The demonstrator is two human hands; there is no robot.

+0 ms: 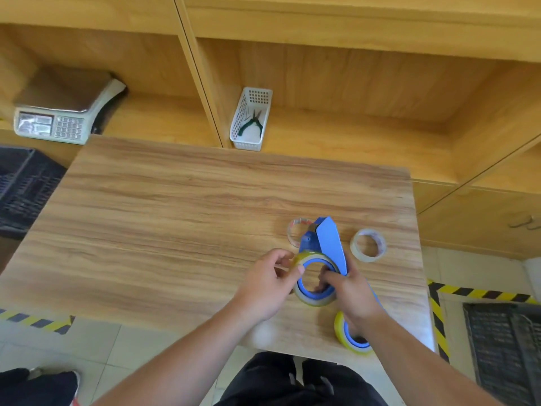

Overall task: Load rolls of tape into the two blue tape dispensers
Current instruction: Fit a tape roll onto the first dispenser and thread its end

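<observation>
The blue tape dispenser (pixel 325 247) sits upright on the counter (pixel 175 230), long axis running away from the person — the right hand (pixel 351 291) grips its ring end, the left hand (pixel 268 284) pinches the yellowish tape roll (pixel 314 300) seated there, just left of the dispenser

Wood-grain bench (pixel 175 215) before pale wooden shelving (pixel 351 83).
Pale tiled floor (pixel 96 347) with yellow-and-black hazard tape (pixel 480 293); black plastic crates (pixel 23 189) either side.
</observation>
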